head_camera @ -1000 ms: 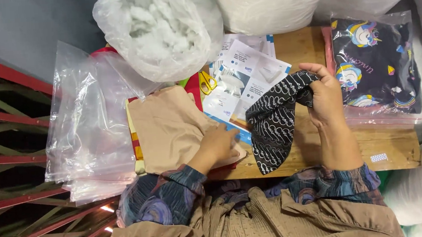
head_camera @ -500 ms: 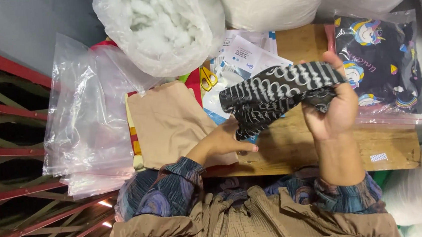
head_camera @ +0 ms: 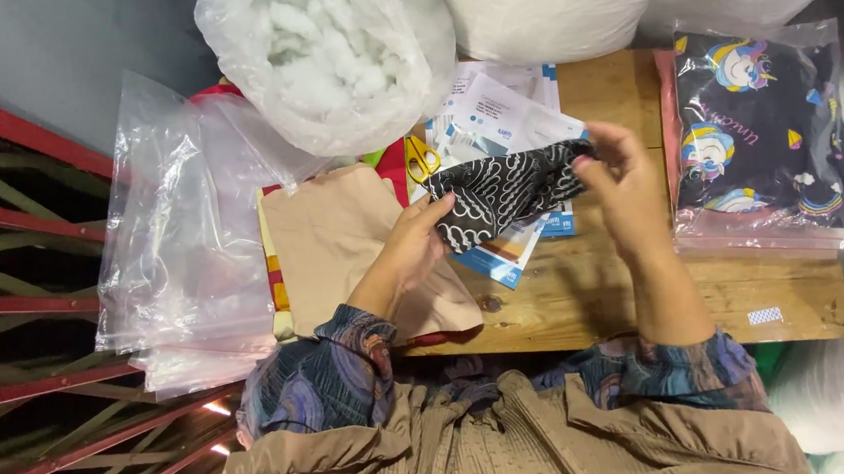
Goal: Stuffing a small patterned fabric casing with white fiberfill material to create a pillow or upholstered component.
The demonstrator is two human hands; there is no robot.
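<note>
My left hand pinches the near-left end of a black fabric piece with a white wavy print, and my right hand has its fingertips closed on the far-right end, so the cloth hangs stretched between them, just above the wooden table. To handle it well, I judge that both grips should stay on the edges and the tension even, so the piece opens flat instead of bunching. Under it lie white and blue printed paper sheets; yellow-handled scissors sit just left of them. A beige folded cloth rests under my left wrist, clear plastic bags further left, a bagged dark cartoon-print fabric on the right.
</note>
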